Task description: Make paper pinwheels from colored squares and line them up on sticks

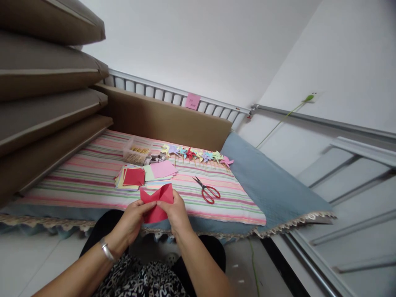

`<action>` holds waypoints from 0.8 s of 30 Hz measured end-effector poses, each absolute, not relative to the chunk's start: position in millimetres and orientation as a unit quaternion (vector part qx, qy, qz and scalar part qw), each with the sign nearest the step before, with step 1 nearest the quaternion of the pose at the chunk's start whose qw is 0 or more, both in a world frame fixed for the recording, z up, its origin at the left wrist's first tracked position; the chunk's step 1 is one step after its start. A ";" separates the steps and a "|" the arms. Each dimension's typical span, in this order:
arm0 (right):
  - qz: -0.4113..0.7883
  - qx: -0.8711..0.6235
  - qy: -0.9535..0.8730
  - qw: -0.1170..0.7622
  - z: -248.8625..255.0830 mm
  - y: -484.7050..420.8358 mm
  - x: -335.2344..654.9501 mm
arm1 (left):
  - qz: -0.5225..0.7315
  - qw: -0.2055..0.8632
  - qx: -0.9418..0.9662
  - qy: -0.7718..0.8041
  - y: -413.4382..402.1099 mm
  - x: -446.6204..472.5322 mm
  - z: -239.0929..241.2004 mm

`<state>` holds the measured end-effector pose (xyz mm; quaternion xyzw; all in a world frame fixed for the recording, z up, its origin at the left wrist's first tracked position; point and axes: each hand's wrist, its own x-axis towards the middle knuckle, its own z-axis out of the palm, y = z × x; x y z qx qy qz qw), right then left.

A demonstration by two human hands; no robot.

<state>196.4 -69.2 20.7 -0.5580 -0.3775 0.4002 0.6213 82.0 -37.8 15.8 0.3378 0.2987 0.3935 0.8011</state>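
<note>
Both my hands hold a red paper square [156, 202] over the front edge of the bed, its corners partly folded up. My left hand [133, 220], with a silver bracelet on the wrist, pinches the paper's left side. My right hand [175, 212] pinches its middle and right side. Just beyond the paper lies a stack of coloured paper squares [144, 175] with a red one and a pink one on top. Red-handled scissors [208, 192] lie open on the striped cloth to the right.
A striped cloth [93, 173] covers the bed over a blue blanket [272, 185]. At the back stand a clear box of sticks [136, 153] and a row of finished paper pinwheels [198, 155]. Brown cushions [46, 82] are stacked at left. A pink note [192, 101] hangs on the rail.
</note>
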 end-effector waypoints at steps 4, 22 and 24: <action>0.409 -0.553 -0.382 0.617 19.4 -72.2 205.5 | 0.391 0.784 0.353 0.329 -36.9 82.0 17.6; -0.098 -0.555 -0.726 0.394 4.0 -108.7 216.4 | 0.352 0.739 0.408 0.404 -6.8 73.8 20.0; -0.092 -0.545 -0.726 0.408 6.1 -108.4 216.5 | 0.356 0.732 0.413 0.409 -7.2 72.1 21.3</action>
